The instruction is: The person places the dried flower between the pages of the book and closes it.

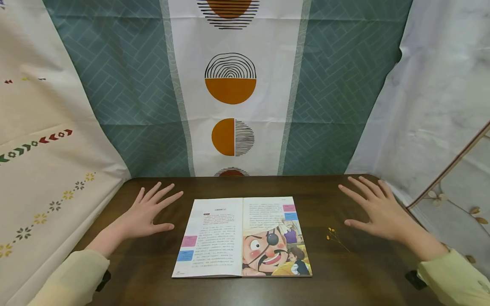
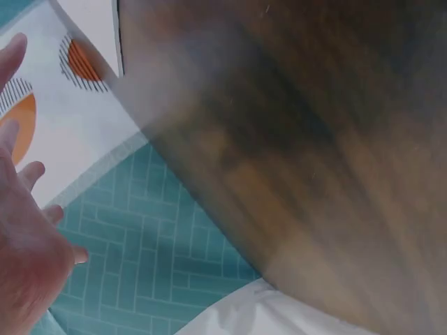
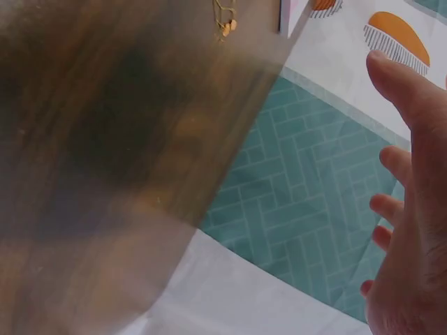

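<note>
An open book (image 1: 218, 238) lies on the dark wooden table, with printed text on its left page and a cartoon pirate with an eye patch on the right page. To the left of it, my left hand (image 1: 143, 216) is held with fingers spread and holds nothing. My right hand (image 1: 373, 208) is spread in the same way on the other side, also holding nothing. Between the book and the right hand lies a thin sprig of small yellow flowers (image 1: 334, 233). Both hands appear in their wrist views too, the left hand (image 2: 28, 237) and the right hand (image 3: 412, 202), with fingers apart.
The wooden table (image 1: 214, 293) ends at a patterned green and white curtain (image 1: 233, 110) behind. An embroidered cream cloth (image 1: 42, 178) hangs at the left, and a pale marbled cloth (image 1: 440, 106) with a branch print hangs at the right.
</note>
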`<state>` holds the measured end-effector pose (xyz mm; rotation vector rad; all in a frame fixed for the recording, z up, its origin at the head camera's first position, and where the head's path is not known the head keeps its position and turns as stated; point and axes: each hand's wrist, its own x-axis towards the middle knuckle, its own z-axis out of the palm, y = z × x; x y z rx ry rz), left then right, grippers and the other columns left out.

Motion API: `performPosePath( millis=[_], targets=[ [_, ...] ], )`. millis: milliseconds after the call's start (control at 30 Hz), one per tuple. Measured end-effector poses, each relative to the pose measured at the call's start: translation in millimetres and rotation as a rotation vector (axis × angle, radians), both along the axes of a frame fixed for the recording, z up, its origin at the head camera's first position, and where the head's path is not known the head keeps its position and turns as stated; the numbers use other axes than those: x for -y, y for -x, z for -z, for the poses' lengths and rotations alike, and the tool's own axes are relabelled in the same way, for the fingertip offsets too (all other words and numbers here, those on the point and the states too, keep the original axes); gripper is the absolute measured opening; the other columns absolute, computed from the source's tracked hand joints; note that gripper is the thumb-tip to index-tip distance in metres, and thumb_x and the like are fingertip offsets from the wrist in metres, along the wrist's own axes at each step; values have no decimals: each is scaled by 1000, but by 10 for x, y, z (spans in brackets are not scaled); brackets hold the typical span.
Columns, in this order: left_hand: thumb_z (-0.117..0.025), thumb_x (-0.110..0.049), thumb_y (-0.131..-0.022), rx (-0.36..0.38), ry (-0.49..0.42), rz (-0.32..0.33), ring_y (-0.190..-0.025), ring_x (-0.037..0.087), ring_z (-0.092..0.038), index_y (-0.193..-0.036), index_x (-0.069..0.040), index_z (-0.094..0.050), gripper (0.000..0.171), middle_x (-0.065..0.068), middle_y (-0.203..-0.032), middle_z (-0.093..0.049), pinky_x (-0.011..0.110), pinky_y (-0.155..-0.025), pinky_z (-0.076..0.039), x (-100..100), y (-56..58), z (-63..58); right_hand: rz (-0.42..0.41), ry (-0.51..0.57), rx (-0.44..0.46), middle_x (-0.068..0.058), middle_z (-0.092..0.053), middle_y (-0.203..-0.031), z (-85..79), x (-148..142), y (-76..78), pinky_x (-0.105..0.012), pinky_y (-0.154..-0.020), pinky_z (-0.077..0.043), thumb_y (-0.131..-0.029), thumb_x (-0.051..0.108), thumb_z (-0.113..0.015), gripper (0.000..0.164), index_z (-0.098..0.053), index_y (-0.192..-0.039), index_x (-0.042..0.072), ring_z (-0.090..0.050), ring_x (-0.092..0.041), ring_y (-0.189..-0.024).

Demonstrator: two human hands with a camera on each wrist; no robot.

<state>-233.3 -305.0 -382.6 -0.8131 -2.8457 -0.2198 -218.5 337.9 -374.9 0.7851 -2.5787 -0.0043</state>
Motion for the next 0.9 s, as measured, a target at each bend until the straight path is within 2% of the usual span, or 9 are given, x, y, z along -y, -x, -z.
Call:
performPosePath(
  millis=[133,333,567,767,900],
  targets=[
    [-76,-49,-81,6,-29,9,-148,53,-15,-154,-32,-32,87,9,-164,-22,80,-108,-11,-24,-56,67,-2,3,2,-5,-24,-164,52,-1,-31,-59,-122,4,-77,58,-75,93,-34,-154,26,-14,-28,-154],
    [-76,-48,-81,15,-53,20,-146,54,-19,-154,-31,-33,87,10,-163,-25,80,-106,-15,-58,-141,181,-7,37,40,-5,-23,-164,129,10,-106,-62,-121,-1,-78,54,-77,93,-32,-155,26,-15,-29,-153],
    [-75,-45,-83,3,-69,42,-141,52,-32,-155,-25,-33,86,16,-160,-29,74,-103,-30,-95,-239,295,-11,62,75,-4,-23,-164,190,48,-175,-61,-122,1,-78,50,-78,94,-29,-156,29,-16,-29,-153],
    [-73,-43,-87,129,-125,6,-139,48,-37,-157,-19,-28,86,19,-159,-29,66,-103,-40,-157,-339,355,-13,66,83,-3,-24,-163,269,49,-237,-59,-123,4,-78,48,-79,94,-30,-155,28,-13,-25,-154],
    [-71,-42,-89,214,-150,-13,-139,45,-41,-156,-14,-28,84,20,-156,-34,62,-103,-42,-233,-410,342,-14,66,79,-3,-25,-163,324,27,-266,-56,-123,5,-77,48,-80,94,-32,-155,27,-13,-23,-154]
  ],
)
